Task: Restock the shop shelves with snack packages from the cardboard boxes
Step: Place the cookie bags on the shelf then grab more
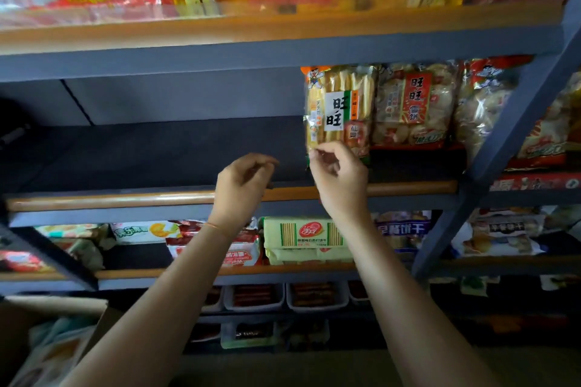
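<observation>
Right hand (338,173) pinches the bottom left corner of the rice cracker pack (339,110), thumb and fingers closed on the wrapper, and the pack stands upright on the middle shelf (125,198) just beside the red-labelled pack (412,104). My left hand (243,182) hovers loosely curled with nothing in it, over the shelf's front edge. Down at bottom left sits the open cardboard box (47,311).

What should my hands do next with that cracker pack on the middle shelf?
Probably let go with the right hand, since the cracker pack already stands upright beside the other packs. Then reach down to the cardboard box for another; the shelf to its left is bare.
</observation>
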The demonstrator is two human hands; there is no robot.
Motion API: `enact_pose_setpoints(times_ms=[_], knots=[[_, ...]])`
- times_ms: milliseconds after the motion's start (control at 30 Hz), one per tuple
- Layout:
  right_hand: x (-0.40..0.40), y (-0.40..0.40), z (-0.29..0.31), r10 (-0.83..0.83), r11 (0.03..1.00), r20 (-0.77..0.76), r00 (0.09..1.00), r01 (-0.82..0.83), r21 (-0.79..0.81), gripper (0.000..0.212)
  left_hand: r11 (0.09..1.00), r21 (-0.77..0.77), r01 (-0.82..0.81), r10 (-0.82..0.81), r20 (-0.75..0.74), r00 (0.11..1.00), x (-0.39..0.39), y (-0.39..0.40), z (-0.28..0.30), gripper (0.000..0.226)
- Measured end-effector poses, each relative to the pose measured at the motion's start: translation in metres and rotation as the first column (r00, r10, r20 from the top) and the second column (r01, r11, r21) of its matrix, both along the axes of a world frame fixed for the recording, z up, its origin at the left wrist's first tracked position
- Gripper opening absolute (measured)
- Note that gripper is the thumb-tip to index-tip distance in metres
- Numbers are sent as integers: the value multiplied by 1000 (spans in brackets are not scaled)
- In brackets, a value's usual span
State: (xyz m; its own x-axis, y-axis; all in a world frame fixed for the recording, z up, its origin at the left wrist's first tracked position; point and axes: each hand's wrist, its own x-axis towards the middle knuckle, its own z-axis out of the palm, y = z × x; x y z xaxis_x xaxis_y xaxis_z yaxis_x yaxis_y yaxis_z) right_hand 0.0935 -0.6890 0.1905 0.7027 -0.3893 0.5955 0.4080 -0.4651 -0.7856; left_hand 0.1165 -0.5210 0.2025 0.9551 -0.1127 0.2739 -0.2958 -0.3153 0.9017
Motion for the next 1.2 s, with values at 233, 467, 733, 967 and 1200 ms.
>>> enact_pose_setpoints(times_ms=[233, 467, 733, 967, 1200], knots=[[0, 156, -105, 346, 897, -471, 812, -434, -89, 9, 958, 128, -258, 282, -226, 933, -18, 155, -85, 12], [-2, 323, -185, 394, 754, -795, 461, -657, -7, 21, 862, 181, -474, 487, -561, 670, -76, 356, -200, 22], [-6, 528, -263, 315, 681, -943, 106, -718, 147, 15, 646, 335, -686, 669, -681, 298, -130, 533, -288, 26], [-16, 587, -300, -82, 343, -974, 212, -911, -228, 49, 781, 190, -595, 423, -862, 281, -110, 573, -339, 46], [-17, 565, -309, -66, 232, -983, 173, -955, -183, 54, 711, 121, -693, 315, -935, 160, -85, 567, -365, 59]])
